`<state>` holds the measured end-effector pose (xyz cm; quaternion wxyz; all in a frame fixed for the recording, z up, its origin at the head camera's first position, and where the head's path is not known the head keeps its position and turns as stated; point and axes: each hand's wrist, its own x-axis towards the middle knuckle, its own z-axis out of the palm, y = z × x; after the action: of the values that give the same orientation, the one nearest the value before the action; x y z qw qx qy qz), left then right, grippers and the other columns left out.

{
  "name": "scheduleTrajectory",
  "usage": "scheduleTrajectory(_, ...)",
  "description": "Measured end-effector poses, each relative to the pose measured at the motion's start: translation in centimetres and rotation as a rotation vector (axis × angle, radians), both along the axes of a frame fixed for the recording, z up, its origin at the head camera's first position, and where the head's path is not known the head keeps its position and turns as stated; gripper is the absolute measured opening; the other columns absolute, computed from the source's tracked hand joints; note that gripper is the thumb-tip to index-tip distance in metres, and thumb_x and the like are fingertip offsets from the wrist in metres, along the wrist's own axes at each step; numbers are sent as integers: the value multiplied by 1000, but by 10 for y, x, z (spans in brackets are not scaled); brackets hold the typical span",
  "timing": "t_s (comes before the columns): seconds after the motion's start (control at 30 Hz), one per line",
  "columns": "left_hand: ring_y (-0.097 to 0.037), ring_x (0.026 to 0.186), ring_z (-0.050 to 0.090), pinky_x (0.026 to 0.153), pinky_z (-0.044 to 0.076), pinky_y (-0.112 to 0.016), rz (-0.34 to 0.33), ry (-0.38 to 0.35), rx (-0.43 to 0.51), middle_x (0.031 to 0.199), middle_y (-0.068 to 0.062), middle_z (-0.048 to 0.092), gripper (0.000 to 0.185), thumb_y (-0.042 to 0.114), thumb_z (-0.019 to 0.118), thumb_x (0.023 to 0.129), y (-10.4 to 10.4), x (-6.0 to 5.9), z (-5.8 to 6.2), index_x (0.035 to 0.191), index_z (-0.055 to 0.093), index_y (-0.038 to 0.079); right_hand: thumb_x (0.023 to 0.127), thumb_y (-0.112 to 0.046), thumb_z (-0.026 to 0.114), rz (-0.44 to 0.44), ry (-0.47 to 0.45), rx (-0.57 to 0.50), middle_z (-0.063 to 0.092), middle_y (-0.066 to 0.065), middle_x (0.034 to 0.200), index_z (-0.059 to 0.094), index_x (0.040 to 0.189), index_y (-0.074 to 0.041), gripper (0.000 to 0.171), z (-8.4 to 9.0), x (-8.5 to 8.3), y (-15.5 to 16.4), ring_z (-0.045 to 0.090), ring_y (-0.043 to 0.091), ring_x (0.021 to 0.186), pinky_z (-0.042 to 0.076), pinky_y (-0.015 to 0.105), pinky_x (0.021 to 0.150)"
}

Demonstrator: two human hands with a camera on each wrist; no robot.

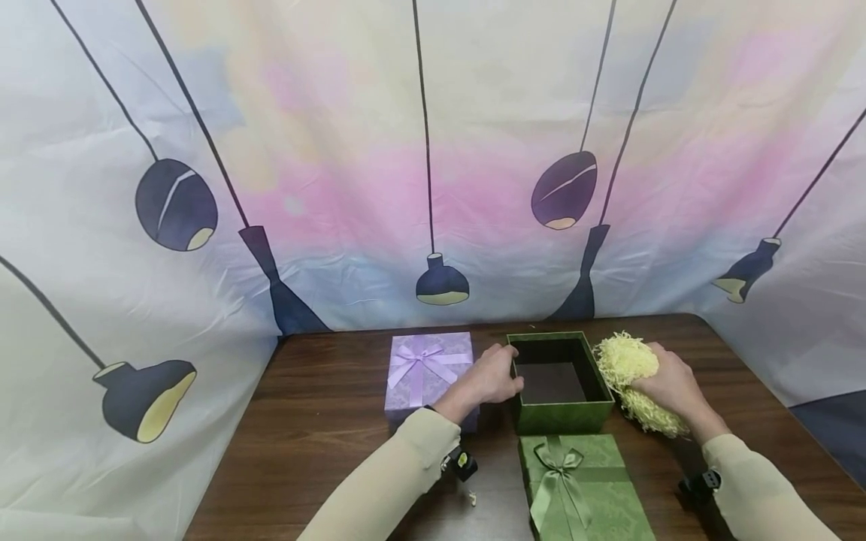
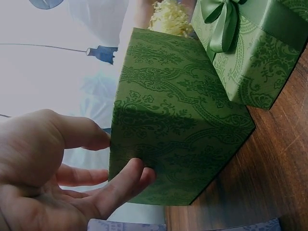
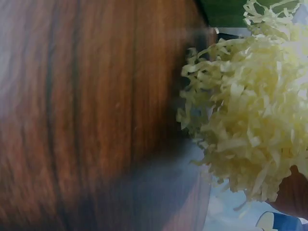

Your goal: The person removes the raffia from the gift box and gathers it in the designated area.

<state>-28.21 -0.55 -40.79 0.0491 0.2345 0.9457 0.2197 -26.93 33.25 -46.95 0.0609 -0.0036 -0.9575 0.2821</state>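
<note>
An open green box [image 1: 560,417] stands on the wooden table [image 1: 325,421] with nothing inside it. My left hand [image 1: 506,373] rests against its left wall. In the left wrist view the thumb [image 2: 82,134] and a nearly straight finger [image 2: 126,182] touch the patterned green box [image 2: 178,130]. My right hand [image 1: 659,383] grips a clump of yellow shredded paper [image 1: 625,362], just right of the box. That paper [image 3: 250,115] fills the right side of the right wrist view, held above the table.
The green lid with a ribbon bow [image 1: 585,485] lies in front of the open box. A closed purple box with a bow [image 1: 426,368] sits to the left of my left hand. A printed curtain [image 1: 433,165] backs the table.
</note>
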Motion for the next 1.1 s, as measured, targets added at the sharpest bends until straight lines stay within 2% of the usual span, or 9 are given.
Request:
scheduleTrajectory(0.23, -24, 113, 59, 93, 50, -31, -1, -9, 5, 125, -14, 58, 48, 23, 67, 89, -1, 1, -1, 132, 56, 5, 75, -26, 72, 32, -99, 54, 42, 44, 129, 29, 142, 14, 89, 1, 2, 0, 46, 59, 111, 45, 64, 84)
scheduleTrajectory(0.47, -24, 114, 59, 94, 50, -31, -5, 1, -2, 124, -13, 58, 47, 23, 67, 89, -1, 1, 0, 131, 56, 5, 78, -32, 71, 50, -146, 76, 35, 46, 134, 25, 145, 15, 94, -1, 3, -2, 39, 61, 117, 41, 68, 89)
scheduleTrajectory(0.93, -25, 114, 59, 95, 50, -31, -23, 4, -15, 125, -14, 58, 48, 23, 66, 90, -1, 0, 0, 132, 55, 5, 77, -32, 73, 86, -153, 137, 40, 45, 128, 31, 142, 16, 91, -3, 6, -5, 45, 60, 109, 45, 63, 81)
scheduleTrajectory(1.0, -25, 114, 59, 95, 50, -31, -25, 8, -18, 125, -14, 58, 47, 23, 66, 90, -1, 0, 0, 132, 55, 4, 77, -34, 73, 77, -174, 138, 38, 44, 129, 31, 143, 15, 92, -3, 6, -4, 42, 63, 111, 44, 66, 80)
scheduleTrajectory(1.1, -25, 114, 59, 95, 50, -31, -28, 14, -20, 125, -14, 58, 47, 23, 65, 90, -1, 0, 0, 132, 55, 4, 78, -40, 72, 46, -229, 127, 33, 42, 133, 28, 147, 9, 95, -3, 6, -4, 28, 68, 117, 35, 77, 77)
